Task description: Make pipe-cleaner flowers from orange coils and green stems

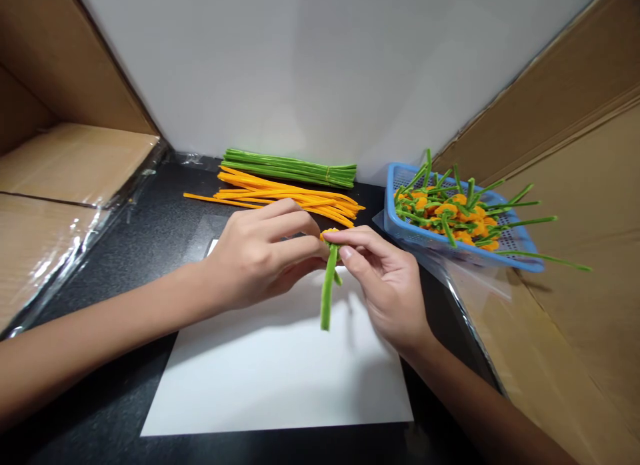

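Between my two hands, above a white sheet of paper (280,378), is a pipe cleaner flower (327,288) with an orange head and a green stem hanging toward me. My left hand (267,251) pinches it from the left near the base of the head, its fingertips partly hidden. From the right, my right hand (387,278) grips the same spot between thumb and forefinger. A short green end sticks out beside the longer stem. Most of the orange head is covered by my fingers.
Behind my hands lie a bundle of green pipe cleaners (290,168) and loose orange pipe cleaners (285,195). At the right, a blue basket (393,198) holds several orange flowers with green stems, some poking over its rim. Cardboard (575,218) flanks the black tabletop (165,251).
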Motion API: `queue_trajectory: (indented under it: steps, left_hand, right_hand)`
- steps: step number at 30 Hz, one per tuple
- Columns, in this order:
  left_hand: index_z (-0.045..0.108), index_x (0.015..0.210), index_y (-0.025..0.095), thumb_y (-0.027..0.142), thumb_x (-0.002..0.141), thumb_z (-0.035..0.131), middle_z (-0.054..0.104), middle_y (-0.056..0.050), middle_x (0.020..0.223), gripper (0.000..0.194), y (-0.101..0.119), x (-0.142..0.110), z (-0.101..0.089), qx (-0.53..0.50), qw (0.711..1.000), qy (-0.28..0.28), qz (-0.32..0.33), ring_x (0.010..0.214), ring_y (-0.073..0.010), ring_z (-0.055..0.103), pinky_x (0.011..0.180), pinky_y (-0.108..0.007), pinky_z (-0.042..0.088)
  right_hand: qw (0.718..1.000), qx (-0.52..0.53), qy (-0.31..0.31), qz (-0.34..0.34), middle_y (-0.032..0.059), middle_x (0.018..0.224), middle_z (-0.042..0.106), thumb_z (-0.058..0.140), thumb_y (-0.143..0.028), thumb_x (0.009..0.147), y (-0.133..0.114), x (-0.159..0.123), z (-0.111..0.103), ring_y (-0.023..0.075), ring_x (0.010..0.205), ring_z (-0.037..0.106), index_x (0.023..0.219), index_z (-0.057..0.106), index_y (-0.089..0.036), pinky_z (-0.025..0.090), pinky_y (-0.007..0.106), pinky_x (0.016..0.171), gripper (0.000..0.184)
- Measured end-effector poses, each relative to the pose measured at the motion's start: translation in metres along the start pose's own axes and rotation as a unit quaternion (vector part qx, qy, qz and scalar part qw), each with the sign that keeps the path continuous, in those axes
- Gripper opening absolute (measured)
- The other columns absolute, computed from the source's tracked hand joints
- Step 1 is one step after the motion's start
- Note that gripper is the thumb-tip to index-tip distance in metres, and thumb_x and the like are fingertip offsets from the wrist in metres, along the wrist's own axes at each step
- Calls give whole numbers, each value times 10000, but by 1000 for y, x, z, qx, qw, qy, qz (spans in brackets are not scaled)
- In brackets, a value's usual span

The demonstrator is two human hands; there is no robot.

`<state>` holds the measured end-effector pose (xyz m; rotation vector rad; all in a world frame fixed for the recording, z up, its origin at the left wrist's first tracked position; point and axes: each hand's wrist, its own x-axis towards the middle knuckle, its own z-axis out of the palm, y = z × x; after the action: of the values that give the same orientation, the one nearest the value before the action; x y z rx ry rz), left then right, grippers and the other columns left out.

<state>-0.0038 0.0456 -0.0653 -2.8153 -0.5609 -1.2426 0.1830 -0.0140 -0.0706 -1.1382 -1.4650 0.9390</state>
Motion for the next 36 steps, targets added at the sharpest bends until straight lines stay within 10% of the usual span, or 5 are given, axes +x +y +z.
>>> queue_trajectory:
  steps: [10,29,36]
  left_hand:
    - [679,813,169,179,869,630,684,-39,807,75,8,2,-9,-31,990,-60,-122,756,-162,628,676,-263,476]
    - [695,832,209,83,911,565,691,-9,828,198,8,0,0,-20,998,41,-38,704,-99,612,609,-205,442]
    - [715,965,200,242,875,697,722,-63,993,101,16,-4,10,-226,947,78,-216,940,-175,683,722,-238,577]
  right_hand:
    - [996,78,-36,21,42,1105,673,752,-269,809,12,1,2,194,1046,650,1055,698,-254,561,337,903,253]
    - [964,236,-32,118,9,921,691,783,-396,783,18,5,0,177,875,687,922,699,-251,621,360,791,218]
    - [958,257,53,112,-12,839,675,806,-330,767,17,3,6,160,833,684,813,671,-227,599,371,833,175]
